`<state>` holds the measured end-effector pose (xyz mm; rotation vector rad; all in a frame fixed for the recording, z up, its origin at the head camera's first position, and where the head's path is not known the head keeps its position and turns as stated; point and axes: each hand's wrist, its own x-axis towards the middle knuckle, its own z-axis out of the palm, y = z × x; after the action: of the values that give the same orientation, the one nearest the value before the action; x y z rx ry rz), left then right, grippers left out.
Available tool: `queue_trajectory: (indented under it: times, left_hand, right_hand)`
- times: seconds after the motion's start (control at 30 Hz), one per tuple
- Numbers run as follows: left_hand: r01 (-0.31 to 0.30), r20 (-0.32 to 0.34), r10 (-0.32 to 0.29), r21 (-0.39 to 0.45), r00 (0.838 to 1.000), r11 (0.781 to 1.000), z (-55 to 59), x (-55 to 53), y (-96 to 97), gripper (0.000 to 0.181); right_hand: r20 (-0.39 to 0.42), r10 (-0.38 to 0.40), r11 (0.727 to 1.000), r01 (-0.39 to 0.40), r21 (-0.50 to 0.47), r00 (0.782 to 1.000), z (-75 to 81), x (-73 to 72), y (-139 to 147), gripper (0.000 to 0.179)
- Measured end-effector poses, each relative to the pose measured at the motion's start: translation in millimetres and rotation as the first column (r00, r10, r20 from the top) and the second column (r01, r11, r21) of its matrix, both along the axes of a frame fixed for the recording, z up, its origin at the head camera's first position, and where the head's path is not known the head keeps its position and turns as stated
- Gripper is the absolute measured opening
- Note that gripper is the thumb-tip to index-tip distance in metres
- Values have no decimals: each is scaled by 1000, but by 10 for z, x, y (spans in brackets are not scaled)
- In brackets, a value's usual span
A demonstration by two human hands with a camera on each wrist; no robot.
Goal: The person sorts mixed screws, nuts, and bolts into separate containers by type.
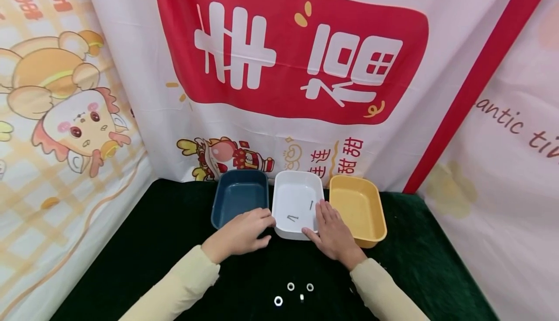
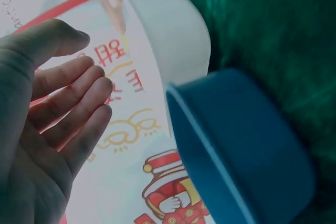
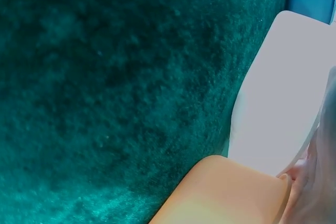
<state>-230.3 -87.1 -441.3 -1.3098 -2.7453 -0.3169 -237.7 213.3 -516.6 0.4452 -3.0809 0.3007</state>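
A white bin [image 1: 293, 232] stands between a blue bin [image 1: 220, 214] and a yellow bin [image 1: 379, 214]. Inside the white one lie three thin metal pins [image 1: 292, 218], like nails or screws. My left hand [image 1: 242, 231] is over the near end of the gap between the blue and white bins, its fingertips right at the white rim. Its fingers are loosely bent with nothing in the palm, as the left wrist view shows. My right hand [image 1: 334, 236] rests along the white bin's right rim with fairly straight fingers, its thumb by the near corner.
Several small metal nuts [image 1: 290, 286] lie on the dark green cloth [image 1: 244, 282] nearer to me, between my forearms. A printed white curtain [image 1: 279, 141] hangs right behind the bins, with more printed cloth at both sides.
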Motion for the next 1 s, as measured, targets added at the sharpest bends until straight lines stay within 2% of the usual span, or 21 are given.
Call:
queue_trajectory:
  times: [0.17,0.4,0.67,0.83,1.0]
  left_hand:
    - [0,121,1,-8,993,1000,-128,200,-52,23]
    - [6,275,0,-23,961,1000,-349,415,-108,25]
    - [9,341,-3,-16,940,1000,-581,544,-123,24]
    - [31,365,-19,-26,931,999,-689,622,-81,24]
    - [54,404,-39,-27,914,998,-774,680,-31,27]
  right_hand:
    - [28,11,1000,-11,-3,1000,30,-24,40,99]
    - [45,-3,1000,4,-31,999,162,57,136,97]
    - [-18,-51,996,50,-73,999,288,220,456,97]
    - [-45,-135,990,133,-49,990,317,273,765,105]
    - [-48,-192,981,191,-14,980,299,295,1025,112]
